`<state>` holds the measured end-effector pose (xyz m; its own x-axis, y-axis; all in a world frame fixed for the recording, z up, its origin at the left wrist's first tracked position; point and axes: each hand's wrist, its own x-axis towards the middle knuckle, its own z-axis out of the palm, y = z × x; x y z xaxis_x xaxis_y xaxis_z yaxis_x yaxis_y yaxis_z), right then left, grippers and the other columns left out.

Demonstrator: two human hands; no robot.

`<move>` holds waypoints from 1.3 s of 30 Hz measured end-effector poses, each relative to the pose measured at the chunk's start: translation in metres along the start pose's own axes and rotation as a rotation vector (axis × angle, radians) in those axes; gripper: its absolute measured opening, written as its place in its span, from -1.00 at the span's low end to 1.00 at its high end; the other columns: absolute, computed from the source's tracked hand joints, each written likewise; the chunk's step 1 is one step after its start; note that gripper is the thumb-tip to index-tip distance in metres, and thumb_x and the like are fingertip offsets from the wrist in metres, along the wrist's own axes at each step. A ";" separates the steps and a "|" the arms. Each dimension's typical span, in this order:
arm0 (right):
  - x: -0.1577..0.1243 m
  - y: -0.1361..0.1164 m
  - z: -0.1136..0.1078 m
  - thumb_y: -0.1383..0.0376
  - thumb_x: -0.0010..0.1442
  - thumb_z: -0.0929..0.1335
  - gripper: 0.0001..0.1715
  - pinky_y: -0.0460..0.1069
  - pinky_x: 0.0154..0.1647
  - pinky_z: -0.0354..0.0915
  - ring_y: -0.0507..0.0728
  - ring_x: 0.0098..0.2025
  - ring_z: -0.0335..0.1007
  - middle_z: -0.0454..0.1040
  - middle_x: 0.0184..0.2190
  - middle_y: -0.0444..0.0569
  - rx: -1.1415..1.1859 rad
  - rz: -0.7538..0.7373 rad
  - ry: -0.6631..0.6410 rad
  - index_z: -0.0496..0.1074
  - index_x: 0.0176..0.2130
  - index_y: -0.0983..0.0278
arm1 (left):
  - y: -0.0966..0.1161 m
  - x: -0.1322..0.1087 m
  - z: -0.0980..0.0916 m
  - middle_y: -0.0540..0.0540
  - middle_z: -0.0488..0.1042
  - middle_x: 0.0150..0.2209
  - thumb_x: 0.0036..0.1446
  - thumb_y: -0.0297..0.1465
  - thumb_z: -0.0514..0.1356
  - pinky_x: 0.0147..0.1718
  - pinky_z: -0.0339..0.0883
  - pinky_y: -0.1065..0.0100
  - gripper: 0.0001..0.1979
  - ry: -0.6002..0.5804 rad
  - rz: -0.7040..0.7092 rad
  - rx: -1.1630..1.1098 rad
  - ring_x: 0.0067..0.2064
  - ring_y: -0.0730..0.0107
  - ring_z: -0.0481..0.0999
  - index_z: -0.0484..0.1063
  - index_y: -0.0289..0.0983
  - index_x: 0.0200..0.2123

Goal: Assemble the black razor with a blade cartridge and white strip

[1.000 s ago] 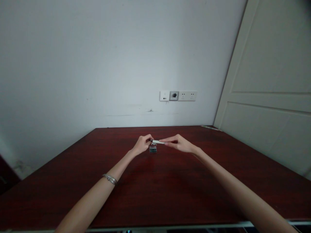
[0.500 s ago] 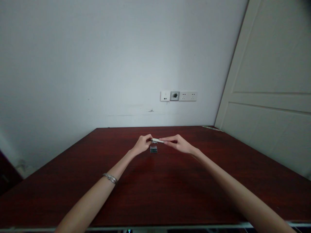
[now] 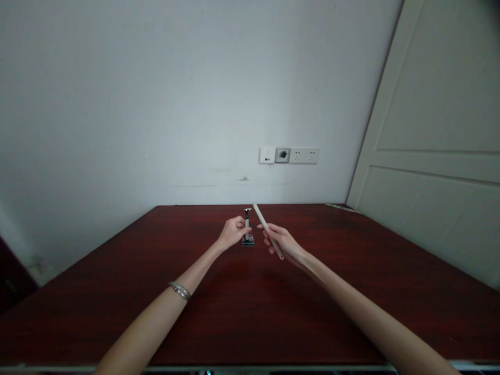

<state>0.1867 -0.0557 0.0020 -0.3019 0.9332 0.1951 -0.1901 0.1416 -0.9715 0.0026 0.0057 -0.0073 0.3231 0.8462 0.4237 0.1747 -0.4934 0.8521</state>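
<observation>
My left hand [image 3: 233, 232] pinches a razor [image 3: 247, 229] by its pale handle. The razor is upright, with its T-shaped head on top and its lower end at a small, clear and dark block-like stand [image 3: 248, 243] on the table. Whether that end sits in the stand or only in front of it I cannot tell. To the right, my right hand [image 3: 280, 239] is closed around a slim white stick [image 3: 261, 216], held slanting with its far end up and to the left. The stick's exact kind does not show.
The dark red wooden table [image 3: 250, 312] runs back to a pale wall with a row of sockets [image 3: 297, 155]. A white panelled door [image 3: 437, 156] stands along the right side. A thin strip [image 3: 342, 208] lies at the table's back right corner.
Half a second ago both hands met at the white stick above the stand. Now the right hand has drawn it right and tilted it up, while the left holds the razor upright at the stand.
</observation>
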 end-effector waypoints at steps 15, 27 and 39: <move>-0.020 0.014 0.027 0.02 0.07 0.28 -0.61 -0.23 -0.75 -0.30 -0.15 -0.71 -0.22 0.08 -0.65 -0.28 0.227 0.120 -0.104 0.29 -0.21 0.23 | 0.001 -0.004 0.001 -0.01 0.44 -0.58 -0.13 -0.36 0.26 -0.53 0.30 0.43 -0.76 0.034 0.017 -0.008 -0.52 0.41 0.47 0.23 -0.32 -0.53; -0.016 0.013 0.036 0.03 0.11 0.26 -0.64 -0.22 -0.75 -0.31 -0.15 -0.71 -0.23 0.07 -0.65 -0.27 0.305 0.067 -0.118 0.29 -0.22 0.24 | 0.003 -0.001 0.001 -0.01 0.43 -0.57 -0.13 -0.37 0.26 -0.54 0.29 0.44 -0.77 0.041 0.055 0.008 -0.52 0.42 0.46 0.23 -0.32 -0.53; -0.014 0.018 0.037 0.04 0.10 0.27 -0.64 -0.22 -0.75 -0.32 -0.15 -0.72 -0.24 0.06 -0.66 -0.28 0.317 0.046 -0.119 0.28 -0.24 0.26 | 0.003 0.002 -0.002 -0.03 0.45 -0.55 -0.15 -0.37 0.26 -0.51 0.29 0.42 -0.78 0.031 0.044 0.006 -0.51 0.40 0.47 0.25 -0.33 -0.51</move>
<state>0.1529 -0.0782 -0.0129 -0.4206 0.8882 0.1848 -0.4490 -0.0268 -0.8931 0.0021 0.0062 -0.0032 0.3018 0.8293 0.4703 0.1663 -0.5315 0.8306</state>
